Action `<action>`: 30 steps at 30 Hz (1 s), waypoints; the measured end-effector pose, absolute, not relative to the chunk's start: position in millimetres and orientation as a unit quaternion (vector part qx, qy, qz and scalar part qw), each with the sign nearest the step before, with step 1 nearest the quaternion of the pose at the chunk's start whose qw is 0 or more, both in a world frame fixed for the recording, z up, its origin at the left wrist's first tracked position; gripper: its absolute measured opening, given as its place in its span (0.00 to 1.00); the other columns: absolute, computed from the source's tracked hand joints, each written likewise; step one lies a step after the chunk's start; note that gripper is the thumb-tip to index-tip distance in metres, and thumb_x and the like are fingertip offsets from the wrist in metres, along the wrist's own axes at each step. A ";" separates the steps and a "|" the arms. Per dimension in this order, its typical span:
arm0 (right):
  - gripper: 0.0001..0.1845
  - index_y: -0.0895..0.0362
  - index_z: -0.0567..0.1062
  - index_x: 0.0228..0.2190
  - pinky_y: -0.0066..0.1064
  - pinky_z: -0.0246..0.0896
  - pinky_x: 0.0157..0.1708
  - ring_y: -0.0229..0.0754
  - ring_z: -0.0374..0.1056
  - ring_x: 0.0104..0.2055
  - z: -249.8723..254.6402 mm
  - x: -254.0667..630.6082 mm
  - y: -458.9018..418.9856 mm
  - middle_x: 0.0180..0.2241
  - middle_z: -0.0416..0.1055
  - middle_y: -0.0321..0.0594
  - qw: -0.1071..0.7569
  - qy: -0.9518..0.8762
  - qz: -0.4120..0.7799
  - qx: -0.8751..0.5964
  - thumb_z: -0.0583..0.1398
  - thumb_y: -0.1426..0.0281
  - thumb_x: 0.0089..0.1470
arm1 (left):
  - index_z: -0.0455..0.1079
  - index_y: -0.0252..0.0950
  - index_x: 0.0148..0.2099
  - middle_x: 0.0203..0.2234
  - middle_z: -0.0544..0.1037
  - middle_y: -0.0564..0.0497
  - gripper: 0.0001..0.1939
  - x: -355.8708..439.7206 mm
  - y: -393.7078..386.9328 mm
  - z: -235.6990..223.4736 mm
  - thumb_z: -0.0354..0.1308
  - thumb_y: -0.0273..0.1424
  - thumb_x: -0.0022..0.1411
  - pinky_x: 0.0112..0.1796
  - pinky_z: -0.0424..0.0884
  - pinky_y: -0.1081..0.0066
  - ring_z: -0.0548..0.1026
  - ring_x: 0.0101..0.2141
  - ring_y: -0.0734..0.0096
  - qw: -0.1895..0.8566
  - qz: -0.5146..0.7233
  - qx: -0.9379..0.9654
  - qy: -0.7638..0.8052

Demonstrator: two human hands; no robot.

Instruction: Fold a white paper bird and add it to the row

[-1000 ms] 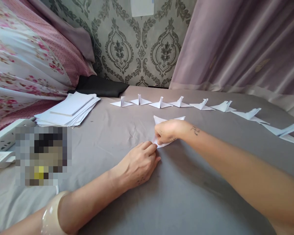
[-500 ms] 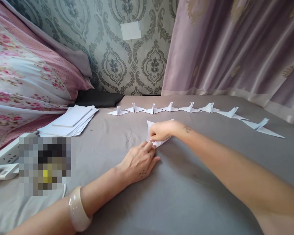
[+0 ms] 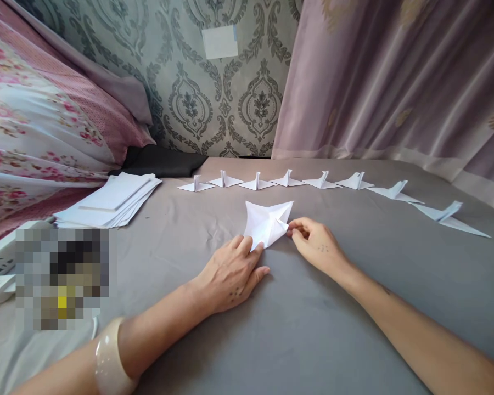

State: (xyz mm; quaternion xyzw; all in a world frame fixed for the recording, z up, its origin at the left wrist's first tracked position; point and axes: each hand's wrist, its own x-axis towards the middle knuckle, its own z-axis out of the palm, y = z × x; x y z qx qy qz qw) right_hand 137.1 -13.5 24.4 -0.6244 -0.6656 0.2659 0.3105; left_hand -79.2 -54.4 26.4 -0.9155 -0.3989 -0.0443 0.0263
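A partly folded sheet of white paper (image 3: 267, 219) lies on the grey cloth in front of me, its corners pointing outward and creases running across it. My left hand (image 3: 233, 269) rests on its near edge, fingertips pressing the paper down and the thumb stretched out to the side on the cloth. At the right corner, my right hand (image 3: 315, 238) pinches the paper between thumb and index finger. Behind it, several folded white paper birds (image 3: 257, 182) stand in a curved row.
A stack of white paper (image 3: 115, 197) lies at the left, with a black folded item (image 3: 162, 160) behind it. A white power strip (image 3: 4, 255) and a blurred-out patch are at the left edge. A patterned wall and a pink curtain (image 3: 374, 82) border the grey cloth (image 3: 239, 351).
My right hand has moved from over the paper to its right corner, uncovering the sheet. My left hand stays at the near edge. The view has shifted slightly.
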 end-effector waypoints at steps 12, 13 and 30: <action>0.25 0.55 0.60 0.54 0.35 0.66 0.44 0.41 0.74 0.41 19.6 111.1 -33.5 0.45 0.76 0.43 0.392 -0.641 0.336 -0.568 0.54 0.76 0.54 | 0.56 0.29 0.64 0.38 0.67 0.42 0.30 -78.9 -54.9 26.8 0.35 0.45 0.71 0.40 0.68 0.59 0.65 0.36 0.60 -0.021 -0.035 -0.905 -0.423; 0.26 0.55 0.59 0.54 0.36 0.66 0.45 0.41 0.74 0.41 19.4 110.4 -34.7 0.46 0.76 0.43 0.393 -0.639 0.333 -0.572 0.54 0.76 0.53 | 0.55 0.29 0.64 0.38 0.66 0.42 0.30 -78.9 -54.9 26.8 0.35 0.45 0.71 0.40 0.68 0.59 0.65 0.36 0.60 -0.024 -0.034 -0.905 -0.423; 0.24 0.53 0.61 0.54 0.37 0.66 0.47 0.42 0.72 0.46 19.3 110.8 -43.0 0.44 0.77 0.40 0.353 -0.665 0.338 -0.565 0.52 0.76 0.56 | 0.59 0.36 0.63 0.38 0.65 0.44 0.27 -81.2 -57.6 25.2 0.37 0.45 0.71 0.40 0.68 0.57 0.64 0.36 0.61 -0.055 -0.043 -0.898 -0.435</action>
